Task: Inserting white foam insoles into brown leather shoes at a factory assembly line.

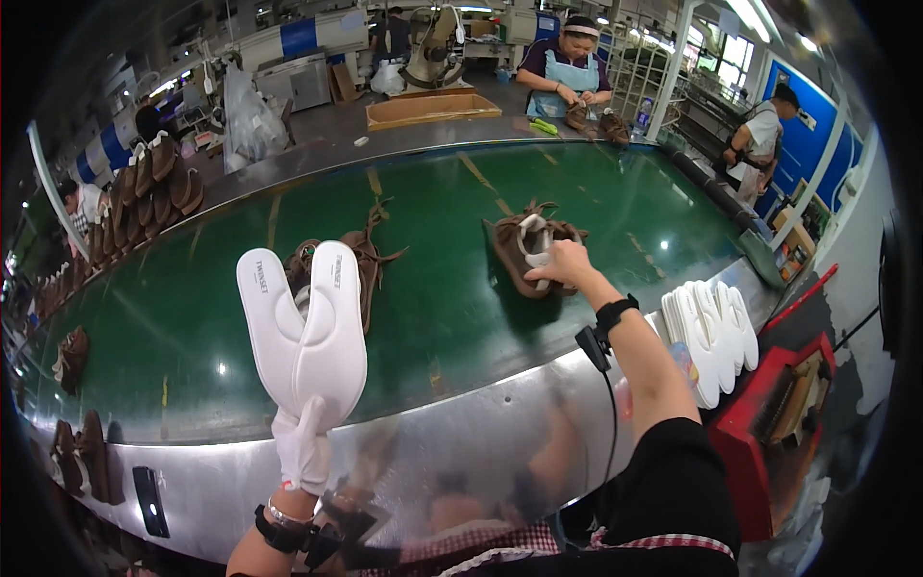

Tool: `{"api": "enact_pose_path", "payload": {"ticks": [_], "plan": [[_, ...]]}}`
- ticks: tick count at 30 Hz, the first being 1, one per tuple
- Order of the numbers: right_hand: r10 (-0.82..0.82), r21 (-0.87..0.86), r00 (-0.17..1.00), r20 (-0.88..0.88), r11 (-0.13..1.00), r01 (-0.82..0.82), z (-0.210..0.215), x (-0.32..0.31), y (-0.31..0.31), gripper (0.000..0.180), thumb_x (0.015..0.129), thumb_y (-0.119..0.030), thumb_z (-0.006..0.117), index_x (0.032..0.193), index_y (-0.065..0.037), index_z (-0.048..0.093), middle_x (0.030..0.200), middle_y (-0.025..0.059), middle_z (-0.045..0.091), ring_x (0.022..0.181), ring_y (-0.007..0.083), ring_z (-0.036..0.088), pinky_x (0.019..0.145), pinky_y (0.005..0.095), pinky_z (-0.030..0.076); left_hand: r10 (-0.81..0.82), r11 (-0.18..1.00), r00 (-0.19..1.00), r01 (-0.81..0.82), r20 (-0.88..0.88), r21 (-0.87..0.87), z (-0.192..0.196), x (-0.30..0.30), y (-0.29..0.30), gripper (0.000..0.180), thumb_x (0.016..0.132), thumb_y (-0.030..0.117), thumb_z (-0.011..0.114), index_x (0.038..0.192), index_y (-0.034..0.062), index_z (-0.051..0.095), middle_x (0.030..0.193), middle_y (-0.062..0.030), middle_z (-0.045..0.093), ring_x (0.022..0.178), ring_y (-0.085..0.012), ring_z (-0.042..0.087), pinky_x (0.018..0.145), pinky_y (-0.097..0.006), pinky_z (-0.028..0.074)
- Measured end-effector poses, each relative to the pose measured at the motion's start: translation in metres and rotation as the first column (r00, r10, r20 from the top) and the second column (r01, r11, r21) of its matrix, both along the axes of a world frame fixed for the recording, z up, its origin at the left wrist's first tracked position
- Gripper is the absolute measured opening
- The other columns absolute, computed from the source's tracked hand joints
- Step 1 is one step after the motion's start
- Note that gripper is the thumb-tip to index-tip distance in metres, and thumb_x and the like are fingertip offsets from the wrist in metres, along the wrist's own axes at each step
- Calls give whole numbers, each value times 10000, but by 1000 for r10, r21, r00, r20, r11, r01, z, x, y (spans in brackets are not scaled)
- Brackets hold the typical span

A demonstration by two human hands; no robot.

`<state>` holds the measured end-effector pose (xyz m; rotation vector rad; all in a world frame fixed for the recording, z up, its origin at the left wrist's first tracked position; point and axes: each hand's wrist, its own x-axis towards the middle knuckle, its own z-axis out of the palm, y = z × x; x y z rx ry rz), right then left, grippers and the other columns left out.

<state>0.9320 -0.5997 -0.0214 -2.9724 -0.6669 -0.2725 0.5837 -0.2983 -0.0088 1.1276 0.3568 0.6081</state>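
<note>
My left hand, in a white glove, is closed round the heel ends of two white insoles. They fan out in a V above the near metal edge. Partly hidden behind them, a pair of brown lace-up shoes stands on the green conveyor belt. Farther right, my bare right hand grips the heel opening of a brown shoe with pale lining and loose laces. A second brown shoe is right beside it, mostly covered by my fingers.
Stacked white insoles lie on the right metal edge, next to a red bin. A phone and brown shoes rest at the near left. Across the belt a co-worker handles shoes; a shoe rack stands far left.
</note>
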Motion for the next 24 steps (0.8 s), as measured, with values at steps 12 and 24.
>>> {"api": "enact_pose_path", "payload": {"ticks": [12, 24], "plan": [[535, -31, 842, -71, 842, -538, 11, -375, 22, 528, 694, -528, 576, 703, -3, 637, 754, 162, 573, 728, 291, 563, 649, 368, 459, -89, 992, 982, 101, 166, -70, 27, -52, -48, 306, 819, 73, 567, 1093, -53, 508, 1014, -85, 576, 901, -152, 546, 794, -249, 429], [390, -121, 900, -195, 901, -417, 3, -302, 31, 640, 668, -190, 632, 1208, -2, 345, 960, 161, 559, 831, 287, 585, 699, 367, 474, -103, 989, 974, 122, 202, -82, -5, -91, -67, 320, 818, 67, 559, 1107, -51, 492, 1033, -87, 569, 900, -151, 550, 803, -256, 436]]}}
